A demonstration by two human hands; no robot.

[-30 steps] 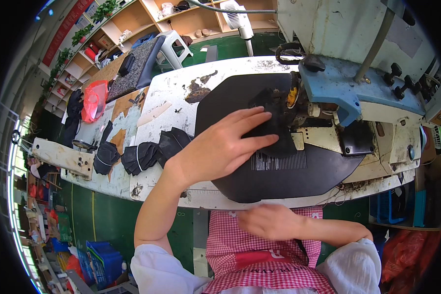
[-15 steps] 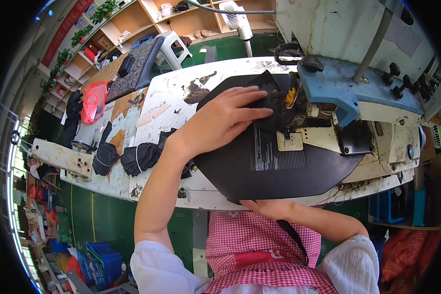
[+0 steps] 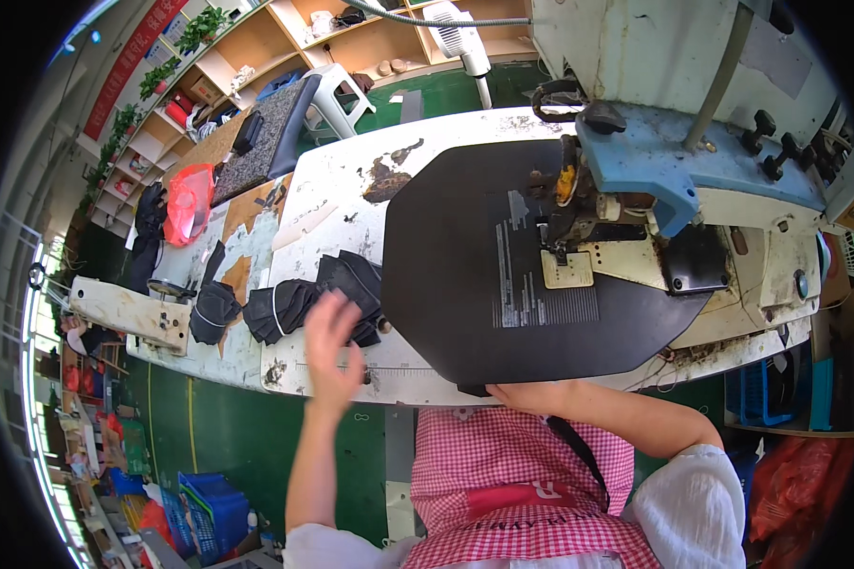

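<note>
My left hand (image 3: 332, 356) is raised near the table's front edge, its fingers apart and slightly blurred, holding nothing that shows. Just beyond it lie black fabric pieces (image 3: 349, 277) and a tied bundle of black pieces (image 3: 283, 308). My right hand (image 3: 533, 394) is at the front edge of a black octagonal plate (image 3: 446, 284); its fingers are mostly hidden there. A small black corner (image 3: 473, 389) pokes out beside those fingertips. The sewing machine's presser foot (image 3: 558, 248) stands over a cream needle plate (image 3: 569, 270) set in the black plate.
The machine's blue arm (image 3: 636, 161) overhangs the right side. Another tied black bundle (image 3: 215, 311) lies farther left, near a cream machine part (image 3: 128, 313). A red plastic bag (image 3: 190, 204) sits at the back left. A white stool (image 3: 340, 100) and a fan (image 3: 460, 38) stand behind.
My left hand has left the machine and moved left and nearer to me, beside the black bundles. The dark piece under it is no longer on the plate. My right hand stays at the front edge.
</note>
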